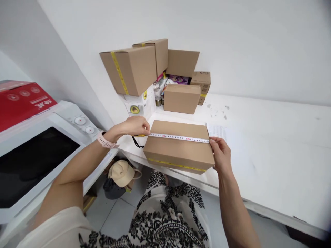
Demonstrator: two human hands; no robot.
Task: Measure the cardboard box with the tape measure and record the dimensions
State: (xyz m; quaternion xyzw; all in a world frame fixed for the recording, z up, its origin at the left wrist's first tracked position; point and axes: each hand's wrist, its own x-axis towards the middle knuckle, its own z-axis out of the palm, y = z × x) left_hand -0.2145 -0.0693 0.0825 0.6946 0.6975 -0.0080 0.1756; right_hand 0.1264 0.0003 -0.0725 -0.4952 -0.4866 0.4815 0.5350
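Observation:
A closed brown cardboard box (178, 151) lies on the white table (271, 137) near its front edge. A white measuring tape (179, 138) is stretched across the box's top from left to right. My left hand (134, 126) is closed on the yellow tape case at the box's left edge. My right hand (219, 151) pinches the tape's free end at the box's right edge. A pink watch sits on my left wrist.
Several cardboard boxes (137, 69) are stacked against the wall at the back, with jars and packets among them. A sheet of paper (217, 131) lies right of the box. A white appliance (38, 151) with a red box (23, 101) on top stands left. A cap (121, 173) lies on the floor.

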